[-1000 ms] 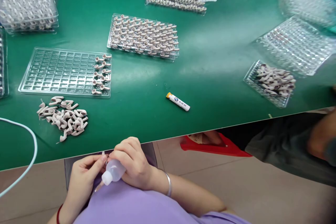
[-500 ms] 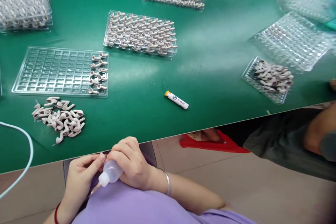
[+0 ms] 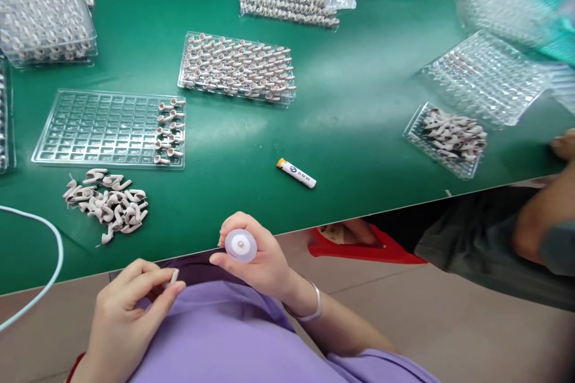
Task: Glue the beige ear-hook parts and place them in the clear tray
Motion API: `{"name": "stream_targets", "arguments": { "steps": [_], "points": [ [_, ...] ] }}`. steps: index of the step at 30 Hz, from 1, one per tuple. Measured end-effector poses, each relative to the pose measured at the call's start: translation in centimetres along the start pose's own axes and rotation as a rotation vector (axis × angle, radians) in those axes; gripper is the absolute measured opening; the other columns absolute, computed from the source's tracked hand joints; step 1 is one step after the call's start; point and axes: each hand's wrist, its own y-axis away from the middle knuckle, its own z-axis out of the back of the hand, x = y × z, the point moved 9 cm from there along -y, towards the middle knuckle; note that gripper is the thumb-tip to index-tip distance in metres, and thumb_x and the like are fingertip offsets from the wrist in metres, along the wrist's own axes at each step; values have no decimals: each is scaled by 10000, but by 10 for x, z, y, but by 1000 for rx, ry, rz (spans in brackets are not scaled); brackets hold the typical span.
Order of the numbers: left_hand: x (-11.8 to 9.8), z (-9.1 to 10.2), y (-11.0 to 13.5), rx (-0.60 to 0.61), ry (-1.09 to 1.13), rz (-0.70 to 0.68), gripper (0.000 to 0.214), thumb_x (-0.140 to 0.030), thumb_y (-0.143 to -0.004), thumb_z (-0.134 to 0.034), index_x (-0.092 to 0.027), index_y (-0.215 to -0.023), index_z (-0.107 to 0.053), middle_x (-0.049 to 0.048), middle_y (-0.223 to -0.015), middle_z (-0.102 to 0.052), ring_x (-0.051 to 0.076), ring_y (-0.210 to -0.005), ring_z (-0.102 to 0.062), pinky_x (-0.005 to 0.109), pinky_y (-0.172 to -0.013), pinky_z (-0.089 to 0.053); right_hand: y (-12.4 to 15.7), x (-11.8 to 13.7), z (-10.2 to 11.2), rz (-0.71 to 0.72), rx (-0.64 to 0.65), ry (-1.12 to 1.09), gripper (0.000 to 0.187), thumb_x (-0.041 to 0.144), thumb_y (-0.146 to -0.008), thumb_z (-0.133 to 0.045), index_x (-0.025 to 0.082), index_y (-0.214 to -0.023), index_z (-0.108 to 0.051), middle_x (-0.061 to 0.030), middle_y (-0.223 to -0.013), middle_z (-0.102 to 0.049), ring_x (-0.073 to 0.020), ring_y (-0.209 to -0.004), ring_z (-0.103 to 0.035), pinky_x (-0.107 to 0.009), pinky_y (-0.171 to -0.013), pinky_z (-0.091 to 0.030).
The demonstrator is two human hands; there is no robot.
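Hands parted since earlier frame: right hand (image 3: 258, 260) raised bottle (image 3: 241, 245) to lower centre, fingers wrapped round it. Lower left, left hand (image 3: 123, 308) pinches small piece (image 3: 173, 278). At left, tray (image 3: 90, 128) has only two columns filled, and pile (image 3: 108, 206) lies loose below it, so work looks early.

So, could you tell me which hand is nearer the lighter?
Right. The right hand, gripping a bottle, is just below-left of the lighter; the left hand, pinching a small white piece, is farther left.
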Motion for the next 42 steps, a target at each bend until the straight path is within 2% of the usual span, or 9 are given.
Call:
{"name": "stream_targets", "arguments": {
  "steps": [6, 16, 18, 21, 24, 26, 36, 39, 42],
  "points": [
    [-17, 2, -8, -18, -116, -136, 44, -224, -842, -692, -216, -877, -717, -38, -705, -621, 57, -546, -579, 135, -513, -474, 1, -4, -2, -28, 8, -10, 225, 274, -806, -748, 236, -891, -542, 16, -779, -576, -125, -648, -547, -263, -582, -463],
    [-24, -4, -16, 35, -189, -180, 58, -250, -868, -662, -212, -870, -707, -44, -665, -597, 50, -488, -540, 147, -460, -434, 0, 2, -2, -2, -12, -82, 187, 257, -826, -705, 238, -910, -540, -4, -804, -627, -143, -680, -608, -279, -616, -525],
    [-27, -6, -18, 35, -215, -201, 66, -245, -869, -656, -206, -858, -708, -41, -662, -599, 49, -484, -540, 147, -457, -433, 1, 14, -6, 90, 9, -146, 189, 250, -840, -677, 239, -951, -524, -32, -878, -661, -171, -793, -665, -348, -775, -573],
    [-32, -8, -19, 27, -236, -229, 85, -236, -877, -635, -207, -862, -714, -41, -662, -604, 45, -484, -548, 138, -461, -433, 5, 37, -18, 307, 95, -150, 279, 276, -833, -684, 229, -1033, -495, -66, -972, -689, -194, -916, -701, -469, -1045, -476],
    [-36, -9, -20, 30, -251, -250, 118, -230, -887, -608, -210, -838, -714, -43, -653, -609, 44, -481, -556, 132, -453, -429, 9, 46, -29, 439, 158, -69, 321, 310, -835, -691, 210, -1055, -480, -85, -973, -699, -188, -919, -712, -458, -1106, -423],
    [-36, -8, -19, 27, -268, -254, 115, -235, -883, -614, -204, -815, -702, -42, -649, -607, 49, -479, -558, 137, -456, -435, 6, 45, -29, 441, 143, 1, 326, 289, -829, -693, 209, -1053, -469, -92, -971, -698, -202, -939, -714, -478, -1107, -420],
    [-32, -6, -18, 32, -277, -249, 45, -233, -880, -645, -206, -865, -677, -35, -710, -615, 60, -528, -578, 158, -518, -466, -1, 22, 35, 298, -173, 320, 320, 207, -795, -694, 241, -1026, -476, -72, -1006, -683, -251, -959, -715, -601, -1056, -438],
    [-32, 8, -36, -23, -334, -287, 68, -235, -887, -637, -215, -890, -702, -15, -790, -669, 91, -642, -639, 186, -627, -499, 9, 13, 59, 283, -275, 477, 319, 224, -813, -698, 232, -1047, -482, -97, -1057, -674, -272, -1027, -690, -623, -1051, -428],
    [-28, 31, -71, -149, -501, -335, 149, -268, -915, -594, -233, -934, -737, 8, -875, -715, 143, -762, -679, 237, -698, -506, 19, 4, 71, 236, -288, 620, 303, 272, -840, -683, 229, -1072, -493, -105, -1074, -676, -273, -1012, -679, -621, -1006, -471]
  ]
}}
